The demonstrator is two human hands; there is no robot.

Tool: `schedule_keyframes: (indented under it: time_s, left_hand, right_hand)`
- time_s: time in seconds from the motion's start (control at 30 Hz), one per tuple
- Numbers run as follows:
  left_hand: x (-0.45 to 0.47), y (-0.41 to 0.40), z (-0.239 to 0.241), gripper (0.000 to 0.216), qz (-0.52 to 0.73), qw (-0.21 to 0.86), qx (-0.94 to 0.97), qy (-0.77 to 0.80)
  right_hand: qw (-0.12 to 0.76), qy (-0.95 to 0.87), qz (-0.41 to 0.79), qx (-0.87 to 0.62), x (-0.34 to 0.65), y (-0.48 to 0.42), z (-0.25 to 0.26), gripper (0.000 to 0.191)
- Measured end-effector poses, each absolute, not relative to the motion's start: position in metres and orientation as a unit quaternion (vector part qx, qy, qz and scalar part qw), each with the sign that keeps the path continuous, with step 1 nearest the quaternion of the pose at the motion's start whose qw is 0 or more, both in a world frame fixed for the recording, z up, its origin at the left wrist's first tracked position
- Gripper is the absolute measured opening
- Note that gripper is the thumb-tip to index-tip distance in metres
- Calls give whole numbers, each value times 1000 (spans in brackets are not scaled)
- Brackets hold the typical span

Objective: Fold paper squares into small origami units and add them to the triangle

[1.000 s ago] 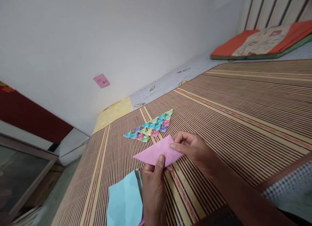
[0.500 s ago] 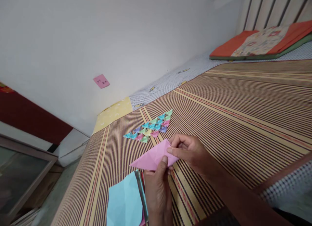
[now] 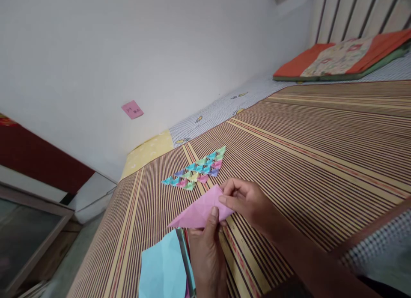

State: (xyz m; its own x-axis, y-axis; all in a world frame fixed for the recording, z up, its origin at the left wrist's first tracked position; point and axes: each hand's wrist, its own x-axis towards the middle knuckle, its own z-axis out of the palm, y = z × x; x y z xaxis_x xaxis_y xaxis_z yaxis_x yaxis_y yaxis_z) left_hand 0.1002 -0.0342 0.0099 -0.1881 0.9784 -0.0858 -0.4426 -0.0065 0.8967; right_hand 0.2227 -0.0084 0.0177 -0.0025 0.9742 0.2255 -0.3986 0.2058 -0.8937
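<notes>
— What lies nearest you?

— The stack of sheets (image 3: 163, 263), pale blue on top, at seven o'clock from my work. It's near my left hand (image 3: 208, 251); I can't tell whether they touch.

— And your fingers?

— Closed, both sets. At six o'clock my left thumb presses the face of the pink paper (image 3: 195, 212), with the fingers behind, mostly hidden. At three o'clock my right hand (image 3: 247, 200) pinches its upper right edge between thumb and forefinger.

— Where is the paper, then?

— Up off the striped mat (image 3: 305, 169), between my hands, its long point toward eight o'clock.

— How do you handle that fold well?

— I'd say the left thumb should be a firm anchor, so the layers don't slide. The right pinch wants to be light and right at the edge, corners matched before any crease is pressed. Too hard a grip could leave a stray wrinkle.

— Beyond it?

— Small folded pieces (image 3: 194, 169) at twelve, close together in slanting rows. Past them, a pink note (image 3: 132, 109) on the wall (image 3: 192, 41) toward eleven, and a folded orange quilt (image 3: 337, 60) between one and two.
</notes>
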Motion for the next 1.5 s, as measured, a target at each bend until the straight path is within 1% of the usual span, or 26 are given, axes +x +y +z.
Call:
schedule_keyframes:
  time_s: [0.1,0.2,0.33,0.47,0.6,0.73,0.83,0.97,1.13,1.33,1.5]
  left_hand:
    - [101,-34,11,32,649,562,301,414]
    - [101,-33,12,29,648,555,305,423]
    - [101,-33,13,34,648,567,302,409]
    - [99,-34,11,28,643,567,321,404]
    - [95,-34,6,20,621,565,344,420]
    - [95,-34,8,26,624,557,334,435]
    - [98,-35,14,33,636,530,332,452]
    - [100,-36,20,31,616,512,359,480]
    - [100,-37,20,26,621,482,352,508]
    - [100,-36,20,29,625,478,350,508]
    - [100,-36,19,27,623,484,349,506]
  right_hand:
    - [637,-468,525,-316,224,-9,18,16]
    - [641,-483,501,-323,225,-10,19,16]
    - [644,-492,480,-337,227,-11,21,11]
    - [645,-490,483,-333,228,-11,22,11]
    - [633,-488,508,-322,230,-11,25,10]
    - [633,-453,547,-309,232,-12,28,11]
    - [638,-441,558,-296,234,-11,28,14]
    - [633,-440,564,-296,234,-11,28,14]
    - [630,-444,563,-298,235,-9,28,12]
    - [622,-435,588,-282,236,-10,28,12]
    - [612,-435,599,-278,236,-10,28,13]
